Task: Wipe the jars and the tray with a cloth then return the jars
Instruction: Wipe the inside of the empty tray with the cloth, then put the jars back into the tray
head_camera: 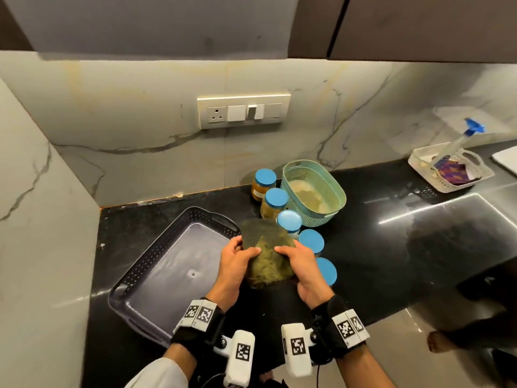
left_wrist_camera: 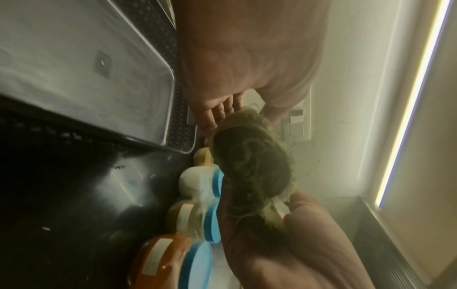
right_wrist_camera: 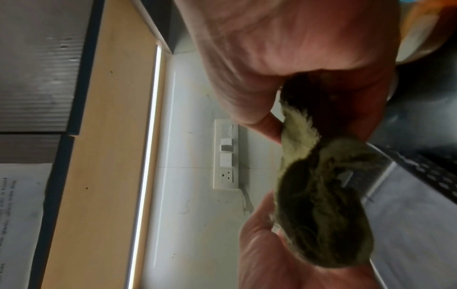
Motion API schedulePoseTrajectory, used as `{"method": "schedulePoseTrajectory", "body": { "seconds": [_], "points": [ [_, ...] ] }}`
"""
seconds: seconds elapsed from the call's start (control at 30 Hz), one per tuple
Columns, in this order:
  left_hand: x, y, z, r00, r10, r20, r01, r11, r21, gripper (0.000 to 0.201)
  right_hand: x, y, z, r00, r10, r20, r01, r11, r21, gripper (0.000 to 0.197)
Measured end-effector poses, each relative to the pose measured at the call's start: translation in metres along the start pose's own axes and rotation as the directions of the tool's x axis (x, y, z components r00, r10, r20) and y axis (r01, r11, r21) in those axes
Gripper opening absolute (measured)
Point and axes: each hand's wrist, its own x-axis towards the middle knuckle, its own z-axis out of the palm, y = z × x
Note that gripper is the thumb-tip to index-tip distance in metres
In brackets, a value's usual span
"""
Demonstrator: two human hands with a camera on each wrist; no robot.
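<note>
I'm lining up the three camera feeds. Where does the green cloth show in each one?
Head: green cloth at centre, low, held between left hand and right hand.
Left wrist: right of centre, beside the blue-lidded jars.
Right wrist: lower right.
Shared landmark: the white switch plate on the wall.

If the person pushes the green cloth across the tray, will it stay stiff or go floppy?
Probably floppy: the green cloth bunches between the left hand and right hand. Its frayed, fuzzy edge suggests it is light and should drag on the tray, not slide.
</note>
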Motion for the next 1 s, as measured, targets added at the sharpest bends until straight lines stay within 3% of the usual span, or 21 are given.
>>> {"method": "schedulePoseTrajectory", "body": {
  "seconds": [0.17, 0.37, 0.57, 0.73, 0.8, 0.83, 0.9, 1.0],
  "points": [
    [0.026, 0.006, 0.057, 0.992, -0.015, 0.127, 0.008, 0.998, 0.060, 0.047, 0.028, -0.036, -0.047, 0.990, -0.103, -0.093, 0.107, 0.994, 0.037, 0.021],
    [0.080, 0.005, 0.141, 0.990, 0.004, 0.144, -0.028, 0.985, 0.168, 0.063, 0.095, -0.076, -0.104, 0.971, -0.163, -0.175, 0.186, 0.975, 0.123, 0.024],
    [0.119, 0.001, 0.195, 0.995, 0.022, 0.098, -0.049, 0.956, 0.290, 0.063, 0.182, -0.119, -0.124, 0.990, -0.045, -0.136, 0.055, 0.996, 0.067, 0.021],
    [0.135, 0.000, 0.199, 0.993, 0.054, 0.102, -0.088, 0.929, 0.360, 0.067, 0.237, -0.131, -0.128, 0.996, -0.047, -0.072, 0.037, 0.991, -0.132, 0.016],
    [0.135, -0.005, 0.189, 0.997, 0.055, 0.056, -0.073, 0.912, 0.403, 0.065, 0.247, -0.126, -0.136, 0.985, -0.075, -0.157, 0.009, 0.923, -0.385, 0.049],
    [0.135, -0.010, 0.179, 0.998, 0.068, 0.017, -0.069, 0.908, 0.414, 0.061, 0.244, -0.124, -0.138, 0.969, -0.135, -0.205, 0.020, 0.876, -0.482, 0.055],
    [0.129, -0.017, 0.155, 0.993, 0.098, -0.067, -0.060, 0.906, 0.420, 0.049, 0.224, -0.121, -0.128, 0.937, -0.285, -0.204, 0.133, 0.828, -0.545, 0.038],
    [0.113, -0.026, 0.105, 0.979, 0.104, -0.173, -0.020, 0.903, 0.430, 0.037, 0.186, -0.102, -0.093, 0.908, -0.418, -0.015, 0.350, 0.779, -0.521, 0.017]
  ]
}}
